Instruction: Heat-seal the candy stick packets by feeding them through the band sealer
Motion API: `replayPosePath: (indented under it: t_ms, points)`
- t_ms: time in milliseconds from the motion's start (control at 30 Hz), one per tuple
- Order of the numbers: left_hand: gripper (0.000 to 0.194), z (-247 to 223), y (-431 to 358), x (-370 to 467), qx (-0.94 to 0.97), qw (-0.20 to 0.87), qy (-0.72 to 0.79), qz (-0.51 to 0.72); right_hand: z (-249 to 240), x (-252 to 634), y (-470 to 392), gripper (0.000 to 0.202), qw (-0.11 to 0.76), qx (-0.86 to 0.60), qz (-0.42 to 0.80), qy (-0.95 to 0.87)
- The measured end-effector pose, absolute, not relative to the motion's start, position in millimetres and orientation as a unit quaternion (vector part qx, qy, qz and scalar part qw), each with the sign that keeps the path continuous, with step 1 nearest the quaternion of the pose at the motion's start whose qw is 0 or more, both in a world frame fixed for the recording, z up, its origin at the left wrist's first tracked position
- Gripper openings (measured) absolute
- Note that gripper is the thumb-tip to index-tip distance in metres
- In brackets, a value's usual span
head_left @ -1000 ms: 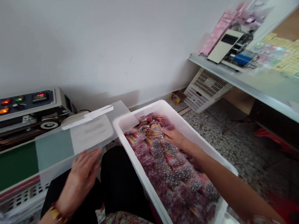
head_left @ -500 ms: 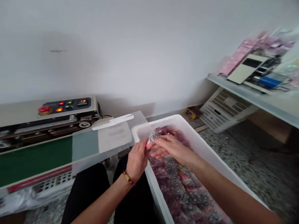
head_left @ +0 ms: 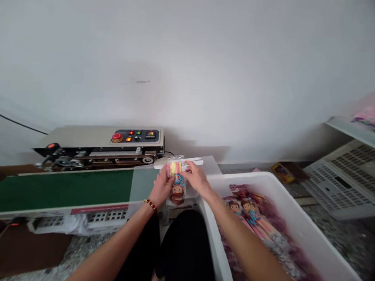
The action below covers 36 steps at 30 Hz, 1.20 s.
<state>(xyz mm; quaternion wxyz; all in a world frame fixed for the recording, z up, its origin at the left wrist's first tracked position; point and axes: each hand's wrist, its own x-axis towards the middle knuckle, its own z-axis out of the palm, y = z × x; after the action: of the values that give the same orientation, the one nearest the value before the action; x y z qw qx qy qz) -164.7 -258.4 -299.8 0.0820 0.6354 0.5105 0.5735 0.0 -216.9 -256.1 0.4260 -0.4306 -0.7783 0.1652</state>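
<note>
Hands (head_left: 161,188) and (head_left: 196,177) both pinch your packet (head_left: 177,184) shut-tight — keep its top flat and straight beside the belt (head_left: 61,189) of the sealer (head_left: 112,147).

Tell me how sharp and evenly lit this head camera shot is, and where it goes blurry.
Head view: soft, even light with a faint shadow on the wall behind the sealing machine; both hands, left hand and right hand, and the packet between them are fairly sharp; the white bin smears toward the lower right; the shelf at the right edge is blurred and its lines bend.
</note>
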Motion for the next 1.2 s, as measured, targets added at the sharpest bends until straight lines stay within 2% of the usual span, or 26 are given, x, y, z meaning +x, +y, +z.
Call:
replayPosePath:
  t_ms: [100, 167, 300, 400, 500, 700, 833, 933, 1200]
  points:
    - [0.064, -301.4, -257.8, -174.6, 0.603, -0.083, 0.616, 0.5, -249.9, -14.7, -217.8, 0.044, 0.367, -0.484, 0.049, -0.793]
    - [0.056, -303.7, -260.5, -178.9, 0.641, -0.164, 0.601, 0.448, -250.5, -17.9, -219.8, 0.043, 0.352, -0.497, -0.001, -0.793]
    - [0.05, -309.8, -264.2, -191.0, 0.723, -0.24, 0.548, 0.345, -260.0, -15.3, -223.9, 0.047, 0.362, -0.453, -0.08, -0.811]
    - [0.048, -312.1, -263.8, -208.7, 0.719, -0.26, 0.565, 0.31, -270.5, -11.7, -225.2, 0.049, 0.312, -0.391, -0.099, -0.861]
    - [0.045, -312.2, -262.9, -230.8, 0.715, -0.276, 0.575, 0.285, -276.8, -8.2, -224.3, 0.049, 0.265, -0.4, -0.082, -0.873]
    - [0.049, -307.9, -258.7, -253.7, 0.752, -0.278, 0.528, 0.279, -264.1, -16.1, -228.8, 0.043, 0.279, -0.389, -0.111, -0.871]
    - [0.051, -304.1, -256.8, -253.8, 0.766, -0.252, 0.516, 0.288, -258.1, -30.6, -232.1, 0.045, 0.246, -0.346, -0.133, -0.895]
    - [0.049, -303.5, -258.4, -260.1, 0.765, -0.236, 0.514, 0.307, -261.5, -29.0, -230.7, 0.046, 0.238, -0.37, -0.118, -0.89]
    - [0.049, -303.8, -279.3, -335.8, 0.745, -0.225, 0.555, 0.294, -259.3, -13.8, -231.0, 0.046, 0.237, -0.406, -0.106, -0.876]
